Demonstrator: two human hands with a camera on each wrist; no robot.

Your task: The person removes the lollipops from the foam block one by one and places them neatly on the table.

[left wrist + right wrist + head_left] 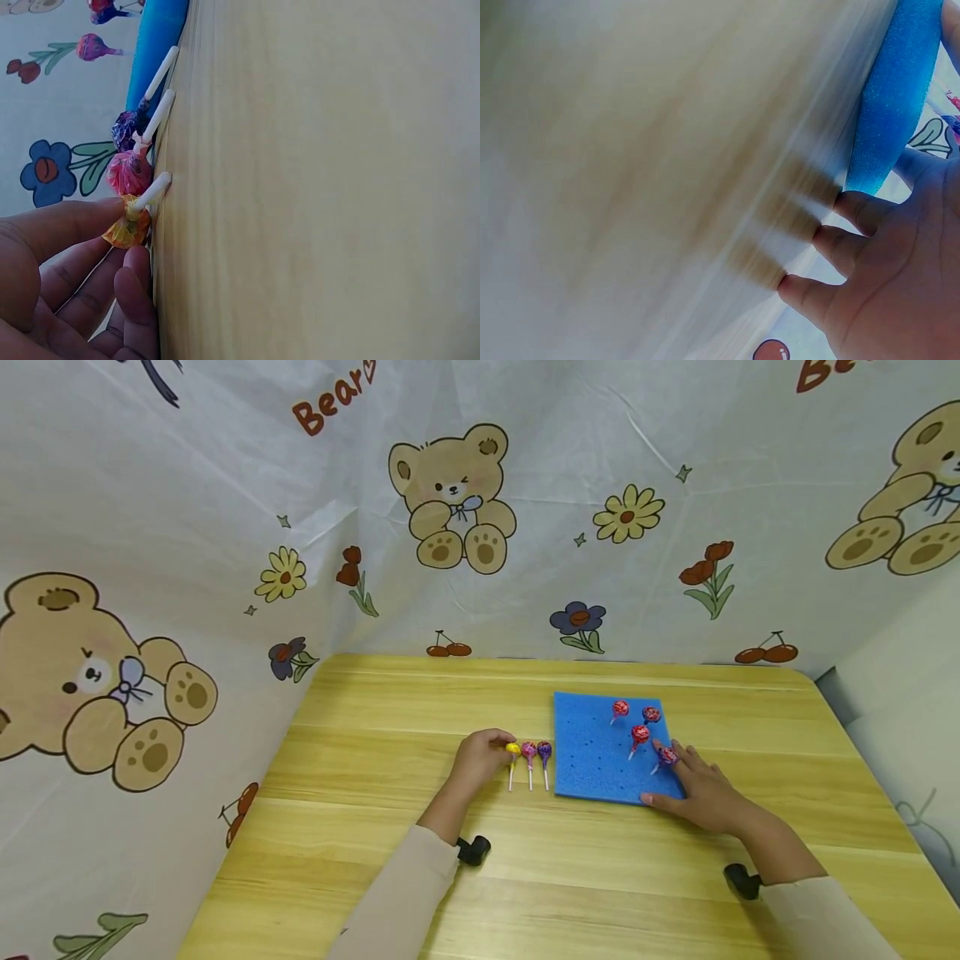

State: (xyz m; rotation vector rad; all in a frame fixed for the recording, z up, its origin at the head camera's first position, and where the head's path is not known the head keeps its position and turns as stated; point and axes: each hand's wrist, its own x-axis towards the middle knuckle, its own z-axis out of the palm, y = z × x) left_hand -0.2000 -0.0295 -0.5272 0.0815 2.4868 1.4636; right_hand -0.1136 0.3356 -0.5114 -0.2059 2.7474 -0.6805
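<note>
My left hand pinches the wrapped head of a yellow lollipop, whose white stick lies toward me on the table. In the left wrist view, the thumb and fingers meet at its yellow wrapper. Beside it lie a pink lollipop and a purple lollipop. A blue foam board with small holes bears several upright or slightly tilted lollipops, among them a red one and a purple-pink one. My right hand, fingers spread, rests at the board's right edge, with some fingertips touching the table.
The wooden table extends around the board on all sides. Behind and to the left hangs a white cloth printed with bears and flowers. Each wrist wears a small black camera.
</note>
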